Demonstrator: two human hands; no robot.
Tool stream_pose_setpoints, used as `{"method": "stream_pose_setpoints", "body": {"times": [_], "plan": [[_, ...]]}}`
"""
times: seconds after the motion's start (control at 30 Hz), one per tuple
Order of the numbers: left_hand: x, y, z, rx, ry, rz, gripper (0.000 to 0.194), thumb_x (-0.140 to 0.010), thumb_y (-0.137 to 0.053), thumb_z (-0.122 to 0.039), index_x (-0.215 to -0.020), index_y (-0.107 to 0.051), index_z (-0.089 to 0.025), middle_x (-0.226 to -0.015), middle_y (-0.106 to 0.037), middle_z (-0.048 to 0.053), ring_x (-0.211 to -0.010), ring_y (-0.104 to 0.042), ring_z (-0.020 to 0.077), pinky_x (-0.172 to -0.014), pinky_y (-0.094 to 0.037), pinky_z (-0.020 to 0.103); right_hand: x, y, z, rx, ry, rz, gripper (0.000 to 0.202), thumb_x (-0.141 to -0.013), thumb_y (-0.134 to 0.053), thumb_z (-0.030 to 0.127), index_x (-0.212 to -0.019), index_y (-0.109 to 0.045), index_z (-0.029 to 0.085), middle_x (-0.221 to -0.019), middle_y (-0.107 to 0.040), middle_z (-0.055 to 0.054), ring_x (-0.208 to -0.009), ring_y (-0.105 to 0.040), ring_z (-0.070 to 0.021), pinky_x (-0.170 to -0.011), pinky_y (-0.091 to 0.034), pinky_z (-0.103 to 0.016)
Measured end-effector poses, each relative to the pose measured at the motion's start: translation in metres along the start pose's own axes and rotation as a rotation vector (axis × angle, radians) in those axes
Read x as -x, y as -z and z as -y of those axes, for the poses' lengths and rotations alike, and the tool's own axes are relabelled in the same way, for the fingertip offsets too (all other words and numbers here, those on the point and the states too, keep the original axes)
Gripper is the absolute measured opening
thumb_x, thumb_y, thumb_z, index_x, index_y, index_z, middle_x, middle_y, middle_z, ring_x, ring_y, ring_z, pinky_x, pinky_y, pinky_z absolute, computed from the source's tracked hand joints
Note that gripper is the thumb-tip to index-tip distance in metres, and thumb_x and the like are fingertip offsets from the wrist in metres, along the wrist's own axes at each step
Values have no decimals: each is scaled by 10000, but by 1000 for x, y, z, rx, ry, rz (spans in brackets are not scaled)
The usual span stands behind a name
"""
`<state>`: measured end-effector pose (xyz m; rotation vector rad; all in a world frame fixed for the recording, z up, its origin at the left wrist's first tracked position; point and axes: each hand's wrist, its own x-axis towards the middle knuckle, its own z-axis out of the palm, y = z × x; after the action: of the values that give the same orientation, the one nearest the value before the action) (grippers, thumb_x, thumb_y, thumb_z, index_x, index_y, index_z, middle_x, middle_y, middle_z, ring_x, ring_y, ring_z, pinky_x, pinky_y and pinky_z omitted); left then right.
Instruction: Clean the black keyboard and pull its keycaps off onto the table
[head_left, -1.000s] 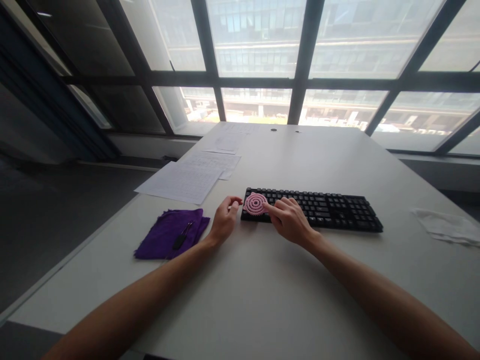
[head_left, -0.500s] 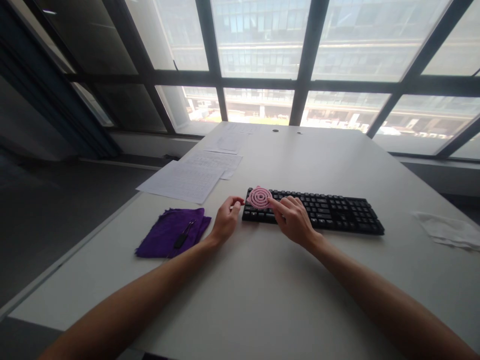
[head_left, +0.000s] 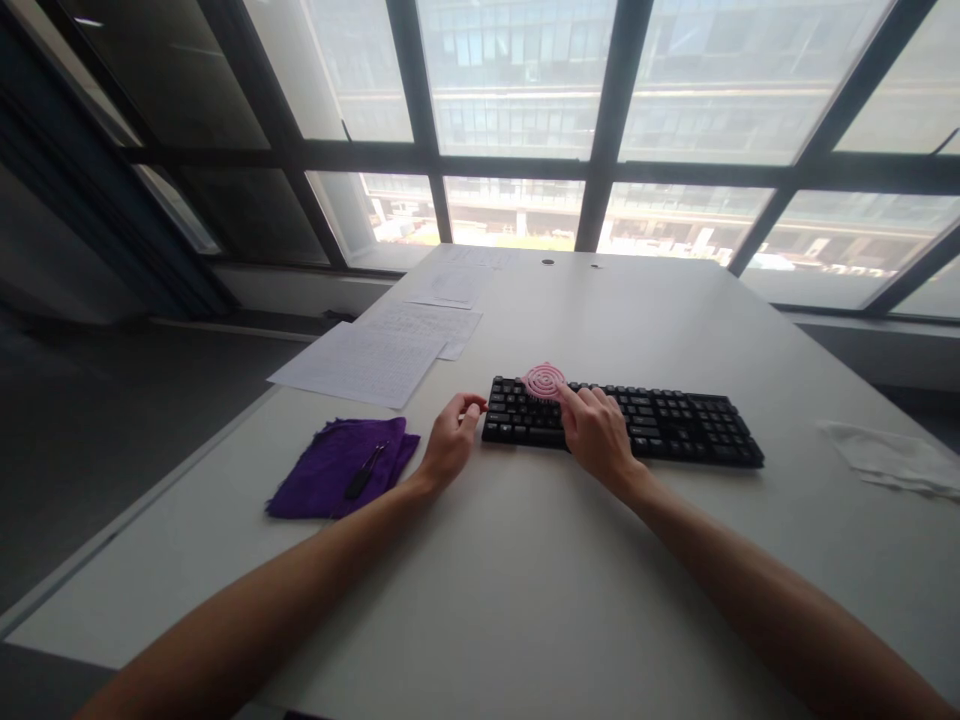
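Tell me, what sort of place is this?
Probably an office or study room: a keyboard and papers lie on a white desk.

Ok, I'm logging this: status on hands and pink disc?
Right hand holding pink disc by its edge. Left hand beside left end of keyboard. Disc over keyboard's left half. Nothing seen blocking disc.

A white table (head_left: 480, 600) extends toward a bank of windows (head_left: 322, 60) divided by a dark frame (head_left: 611, 100). Daylight enters from the front; a building facade (head_left: 517, 90) shows outside. A dark blue curtain (head_left: 112, 200) hangs at left. Grey floor (head_left: 112, 420) adjoins in shadow.
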<state>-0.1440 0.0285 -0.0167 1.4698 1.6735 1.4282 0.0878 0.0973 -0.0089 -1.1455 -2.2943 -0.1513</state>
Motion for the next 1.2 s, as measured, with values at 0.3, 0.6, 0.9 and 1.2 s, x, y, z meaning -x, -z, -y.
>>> {"method": "stream_pose_setpoints", "body": {"times": [0.3,0.6,0.9,1.2], "plan": [[2,-3,-2,-216,-178,83,391,-962,-426,-337,-1284,-597,-195,-1337,-595,89,-1257,-532,237,-1076,-419,405,0,0,8,-128,264,71,341,-1013,-438,217,-1309,-605,194,-871,-644,-80,-855,-497,-233,-798,-325,-349],[5,-4,-9,-387,-330,170,454,-988,-411,-346,-1409,-539,-233,-1466,-519,63,-1378,-416,245,-1193,-277,454,-1,2,7,-79,193,35,287,-1018,-457,237,-1219,-660,211,-856,-646,-71,-839,-495,-222,-785,-311,-343],[5,-3,-7,-377,-329,156,453,-995,-402,-374,-1398,-543,-221,-1459,-526,66,-1381,-413,237,-1191,-280,446,0,-1,7,-170,251,32,318,-1022,-446,237,-1283,-627,211,-861,-637,-62,-844,-500,-210,-788,-326,-330],[3,-4,-4,-361,-282,119,449,-985,-408,-369,-1381,-552,-214,-1426,-550,77,-1356,-437,244,-1173,-308,452,0,0,8,-117,225,48,332,-1003,-455,202,-1292,-617,206,-886,-634,-78,-865,-504,-225,-797,-327,-342]]}}
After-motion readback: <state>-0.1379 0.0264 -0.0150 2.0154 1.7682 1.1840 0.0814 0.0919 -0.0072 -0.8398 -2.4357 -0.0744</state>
